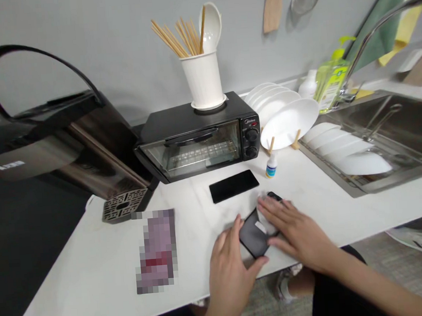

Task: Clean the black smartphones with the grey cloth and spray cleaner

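A black phone (254,236) lies at an angle near the front edge of the white counter (95,264). My left hand (231,268) steadies its left side and lower corner, with thumb and fingers against its edges. Flat on top of the phone lies my right hand (293,232), fingers stretched out and pressing a small white cloth or wipe (265,222) onto its surface. A second black phone or glass panel (234,185) lies flat just beyond. A small white bottle with a blue label (271,165) stands behind that.
A black toaster oven (198,137) carries a white utensil holder (203,78). White plates (288,118) stand in a rack, with a sink (395,129) at right. A dark appliance (49,141) fills the left. A blurred-out packet (156,250) lies on the counter.
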### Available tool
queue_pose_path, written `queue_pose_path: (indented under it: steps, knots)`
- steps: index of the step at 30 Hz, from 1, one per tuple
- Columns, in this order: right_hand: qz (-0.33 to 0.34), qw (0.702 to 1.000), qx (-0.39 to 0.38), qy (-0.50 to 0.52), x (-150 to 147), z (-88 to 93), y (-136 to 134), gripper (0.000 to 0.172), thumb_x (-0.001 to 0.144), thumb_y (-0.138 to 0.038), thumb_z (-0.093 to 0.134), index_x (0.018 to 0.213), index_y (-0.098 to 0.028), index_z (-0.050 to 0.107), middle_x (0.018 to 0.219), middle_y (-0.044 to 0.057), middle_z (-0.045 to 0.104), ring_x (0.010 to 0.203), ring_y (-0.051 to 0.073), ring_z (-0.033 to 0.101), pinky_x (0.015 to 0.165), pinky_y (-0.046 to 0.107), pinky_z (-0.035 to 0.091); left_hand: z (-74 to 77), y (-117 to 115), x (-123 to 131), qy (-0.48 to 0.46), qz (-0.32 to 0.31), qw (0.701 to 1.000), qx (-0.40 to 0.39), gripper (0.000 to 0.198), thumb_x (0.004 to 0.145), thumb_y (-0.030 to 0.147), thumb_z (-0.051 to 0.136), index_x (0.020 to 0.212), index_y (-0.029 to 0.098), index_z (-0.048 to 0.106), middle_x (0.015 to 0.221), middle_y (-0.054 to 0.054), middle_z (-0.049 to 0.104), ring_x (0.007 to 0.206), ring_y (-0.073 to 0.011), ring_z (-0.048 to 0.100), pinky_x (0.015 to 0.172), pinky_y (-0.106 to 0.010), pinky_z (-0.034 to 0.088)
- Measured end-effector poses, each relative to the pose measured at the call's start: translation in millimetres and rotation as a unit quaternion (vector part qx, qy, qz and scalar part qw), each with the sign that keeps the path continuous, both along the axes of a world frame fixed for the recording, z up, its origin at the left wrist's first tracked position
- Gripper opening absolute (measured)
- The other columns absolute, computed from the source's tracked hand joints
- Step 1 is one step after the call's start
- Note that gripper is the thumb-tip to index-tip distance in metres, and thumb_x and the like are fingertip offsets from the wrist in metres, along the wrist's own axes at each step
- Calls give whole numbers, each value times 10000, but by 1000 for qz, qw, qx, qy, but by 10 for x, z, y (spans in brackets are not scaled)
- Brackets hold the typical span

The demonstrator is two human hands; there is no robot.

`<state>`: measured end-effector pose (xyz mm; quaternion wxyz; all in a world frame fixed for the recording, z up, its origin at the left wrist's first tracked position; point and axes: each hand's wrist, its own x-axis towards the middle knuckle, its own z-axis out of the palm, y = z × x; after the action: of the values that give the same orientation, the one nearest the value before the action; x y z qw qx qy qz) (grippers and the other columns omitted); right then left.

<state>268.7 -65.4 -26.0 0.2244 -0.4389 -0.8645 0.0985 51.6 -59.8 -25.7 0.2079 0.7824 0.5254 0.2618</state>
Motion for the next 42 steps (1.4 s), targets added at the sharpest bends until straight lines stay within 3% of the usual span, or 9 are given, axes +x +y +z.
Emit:
queue_pose_path:
  steps: [5,8,12,15,19,22,26,34,42]
  knots:
    - [89,996,-26,14,-20,2,32,987,940,-757,570,1681,-181,263,1655,145,419,1524,309,433,1256,512,372,-27,4,-4,9,-2,1000,8,900,876,263,784,1629,257,292,1466,-121,630,1270,-306,627,1080,-475,522]
    - [-41,999,-9,11,-18,13,31,742,1035,-581,547,1648,-204,366,1645,160,437,1541,333,397,1243,588,358,-15,13,0,14,1,1000,14,859,862,304,807,1591,257,355,1465,-115,631,1302,-326,605,1104,-503,503]
    - [76,997,-33,13,-12,5,13,916,967,-682,593,1661,-150,319,1661,176,405,1543,326,398,1276,549,317,9,17,13,8,-3,1000,6,843,882,256,772,1599,261,327,1470,-112,626,1283,-304,617,1092,-478,510]
    - [-59,998,5,6,14,-3,26,811,1039,-602,520,1675,-160,280,1670,197,380,1560,350,356,1254,612,326,8,10,19,10,3,1000,7,883,856,303,818,1592,258,332,1458,-111,633,1300,-319,604,1103,-497,501]
    - [72,997,-19,5,51,-22,44,1039,941,-784,532,1692,-149,200,1668,193,385,1552,333,376,1263,537,350,-4,4,14,17,12,1000,12,874,857,290,822,1588,264,343,1428,-113,646,1262,-316,626,1081,-489,515]
    - [-83,996,17,2,86,-40,37,843,1042,-621,497,1693,-172,205,1685,200,335,1572,352,323,1254,631,312,-6,4,5,21,7,1000,17,894,829,311,860,1570,268,361,1444,-104,639,1290,-320,606,1100,-498,506]
    - [62,998,-29,14,134,-16,6,938,972,-675,592,1676,-146,269,1680,176,358,1568,329,340,1274,563,314,10,11,10,39,13,999,20,803,849,287,842,1534,249,423,1365,-104,676,1235,-306,638,1062,-482,539]
    - [63,992,0,113,173,-108,-162,523,1054,-272,552,1572,-247,491,1579,70,557,1504,228,470,1247,487,401,133,61,-142,91,-82,987,101,538,900,275,759,1411,226,598,1340,-108,724,1209,-292,679,1035,-440,582]
    - [-113,954,116,252,370,-225,-83,466,952,-28,452,1269,-249,714,1308,64,748,1169,223,726,979,389,624,310,280,-128,141,21,990,22,497,1104,321,310,840,193,712,682,-37,728,638,-182,710,678,-272,530]
